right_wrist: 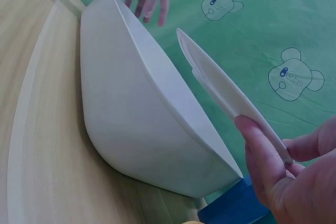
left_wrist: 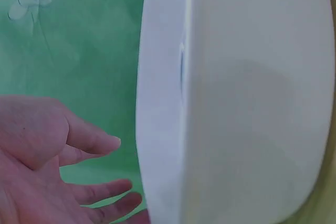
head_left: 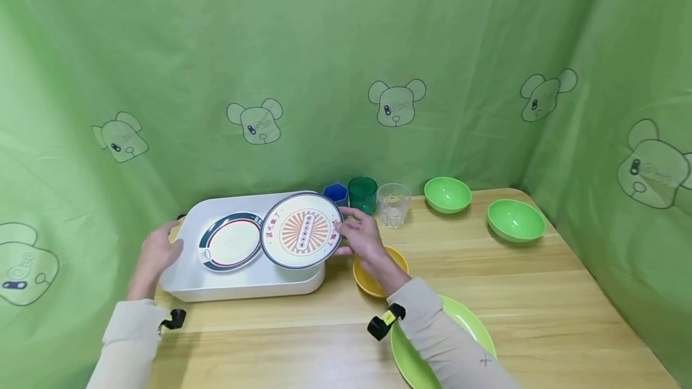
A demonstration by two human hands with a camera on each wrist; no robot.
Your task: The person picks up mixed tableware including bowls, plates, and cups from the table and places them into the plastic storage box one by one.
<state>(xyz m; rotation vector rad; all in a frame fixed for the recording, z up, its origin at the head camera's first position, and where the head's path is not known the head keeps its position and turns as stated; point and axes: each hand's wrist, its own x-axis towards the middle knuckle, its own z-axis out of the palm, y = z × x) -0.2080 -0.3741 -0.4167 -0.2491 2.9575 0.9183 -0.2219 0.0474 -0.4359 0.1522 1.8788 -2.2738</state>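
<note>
Over the right part of a white box (head_left: 184,281), my right hand (head_left: 364,239) pinches a round plate (head_left: 286,233) by its right edge. The plate has an orange sunburst and red writing. In the right wrist view, the tilted plate (right_wrist: 226,87) is raised clear of the box, thumb on one face and fingers on the other. A second plate (head_left: 232,245), with a dark green and red rim, lies on the box, partly hidden by the first. My left hand (head_left: 159,251) is at the box's left end; its fingers are loosely spread beside the wall (left_wrist: 163,103) and hold nothing.
Behind the held plate stand a blue cup (head_left: 336,192), a green cup (head_left: 362,196) and a clear glass (head_left: 393,206). Two green bowls (head_left: 447,195) are at the back right. Under my right forearm are an orange bowl (head_left: 397,258) and a large green plate (head_left: 405,353).
</note>
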